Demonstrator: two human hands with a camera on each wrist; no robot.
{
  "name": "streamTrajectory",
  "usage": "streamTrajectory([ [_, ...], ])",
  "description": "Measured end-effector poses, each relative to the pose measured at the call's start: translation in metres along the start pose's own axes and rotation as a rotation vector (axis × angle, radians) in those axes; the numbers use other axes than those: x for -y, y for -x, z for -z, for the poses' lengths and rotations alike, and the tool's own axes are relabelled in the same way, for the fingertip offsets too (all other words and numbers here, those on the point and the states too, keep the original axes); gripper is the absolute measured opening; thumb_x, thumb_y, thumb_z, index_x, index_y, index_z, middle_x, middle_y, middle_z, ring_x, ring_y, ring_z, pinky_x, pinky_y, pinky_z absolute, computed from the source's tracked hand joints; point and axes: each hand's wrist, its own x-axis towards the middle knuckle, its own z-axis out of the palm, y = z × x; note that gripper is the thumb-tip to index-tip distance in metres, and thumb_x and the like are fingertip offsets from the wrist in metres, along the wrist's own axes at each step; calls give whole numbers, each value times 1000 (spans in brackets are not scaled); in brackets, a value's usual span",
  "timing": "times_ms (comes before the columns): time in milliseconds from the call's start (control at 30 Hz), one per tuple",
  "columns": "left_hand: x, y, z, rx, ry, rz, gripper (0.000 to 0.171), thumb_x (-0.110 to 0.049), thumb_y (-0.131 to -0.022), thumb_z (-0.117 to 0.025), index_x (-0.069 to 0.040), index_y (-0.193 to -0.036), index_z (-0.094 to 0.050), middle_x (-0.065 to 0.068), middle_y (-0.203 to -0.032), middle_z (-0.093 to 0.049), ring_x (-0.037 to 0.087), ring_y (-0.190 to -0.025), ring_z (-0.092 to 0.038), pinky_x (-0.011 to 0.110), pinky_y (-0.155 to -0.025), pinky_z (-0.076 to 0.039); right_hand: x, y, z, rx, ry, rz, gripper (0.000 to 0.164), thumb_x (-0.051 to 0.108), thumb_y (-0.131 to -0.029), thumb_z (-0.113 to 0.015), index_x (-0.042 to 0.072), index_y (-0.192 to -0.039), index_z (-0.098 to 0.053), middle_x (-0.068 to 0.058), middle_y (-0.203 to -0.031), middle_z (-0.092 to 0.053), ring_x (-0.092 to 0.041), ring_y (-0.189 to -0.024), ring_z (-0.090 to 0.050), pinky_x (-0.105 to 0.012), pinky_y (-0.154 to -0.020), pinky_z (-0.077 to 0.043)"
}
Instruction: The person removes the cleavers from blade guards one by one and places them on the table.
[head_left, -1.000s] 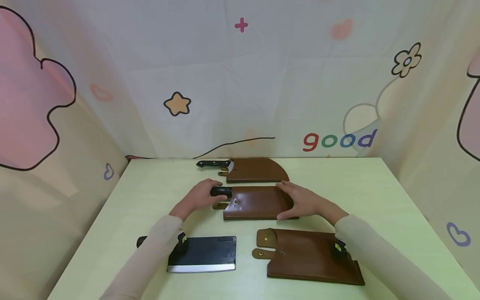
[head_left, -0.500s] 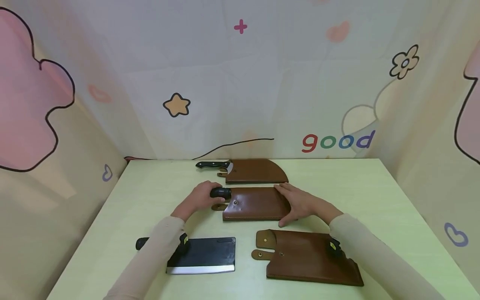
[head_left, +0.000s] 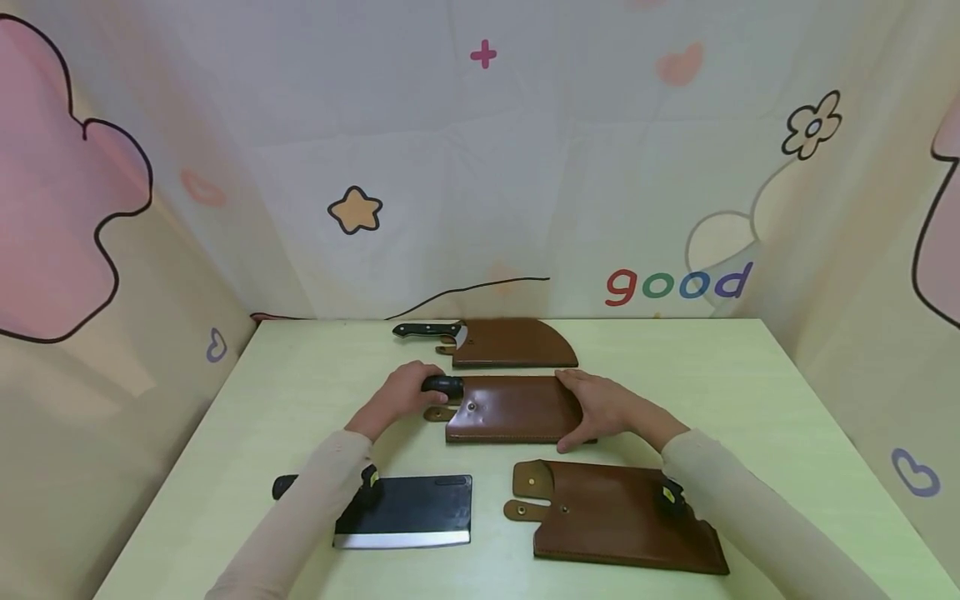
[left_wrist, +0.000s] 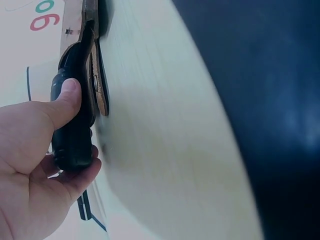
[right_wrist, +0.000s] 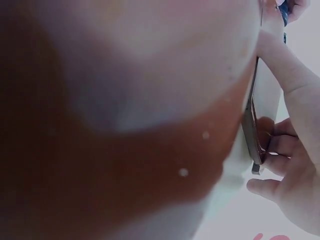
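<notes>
A brown leather sheath [head_left: 517, 408] lies mid-table with a black knife handle [head_left: 444, 385] projecting from its left end; the blade is hidden inside. My left hand [head_left: 401, 392] grips this handle, and in the left wrist view the thumb lies over the black handle [left_wrist: 75, 135] while the fingers wrap beneath it. Across the sheath's right end my right hand [head_left: 606, 407] holds it, thumb at the near edge, fingers at the far edge. The right wrist view shows its curled fingers [right_wrist: 282, 145] against the sheath's end. A brown strap [head_left: 438, 413] with a snap sticks out unfastened beside the handle.
Behind lies a black-handled knife [head_left: 427, 330] in a rounded brown sheath [head_left: 517, 342]. A bare black cleaver [head_left: 423, 504] lies below my left forearm, its handle partly covered by the sleeve. Another brown sheath [head_left: 615, 517] with open flaps lies under my right forearm. A printed curtain [head_left: 480, 167] borders the table.
My right thumb has slid from the sheath's face to just past its near edge. The left hand keeps its hold on the handle, and the other things stay put.
</notes>
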Motion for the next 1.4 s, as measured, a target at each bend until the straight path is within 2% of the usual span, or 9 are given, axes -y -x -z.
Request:
streamTrajectory([
  [133, -1, 1, 0, 7, -2, 13, 38, -22, -93, -77, 0, -122, -69, 14, -110, -71, 24, -96, -61, 44, -89, -48, 1, 2, 1, -11, 19, 12, 129, 69, -64, -86, 1, -159, -31, -20, -162, -35, -41, -145, -40, -58, -112, -38],
  [400, -4, 5, 4, 5, 12, 17, 36, -22, -94, -75, -2, -124, -69, 14, -110, -69, 24, -97, -59, 44, -89, -47, 5, 8, 5, -63, 86, 35, 127, 71, -63, -84, 0, -157, -35, -22, -159, -40, -42, -145, -40, -58, -111, -39],
  [833, -13, 12, 17, -89, -19, -40, 40, -26, -94, -76, -3, -125, -68, 16, -113, -68, 29, -102, -62, 47, -90, -48, 5, 19, 18, -178, 103, 88, 124, 70, -64, -83, 1, -156, -37, -22, -157, -43, -42, -143, -42, -57, -108, -43],
  [1133, -20, 18, 28, -140, 11, -54, 44, -28, -95, -75, -1, -128, -65, 18, -117, -67, 33, -106, -61, 50, -92, -49, 6, 28, 24, -259, 80, 133, 122, 71, -65, -81, 3, -157, -37, -22, -157, -42, -43, -143, -42, -59, -108, -43],
  [1400, -22, 28, 30, -191, 9, -82, 43, -31, -94, -75, -5, -127, -67, 15, -119, -66, 33, -111, -61, 52, -94, -49, 6, 35, 24, -325, 66, 169, 119, 67, -66, -83, 3, -156, -39, -20, -158, -42, -41, -144, -41, -59, -106, -44],
])
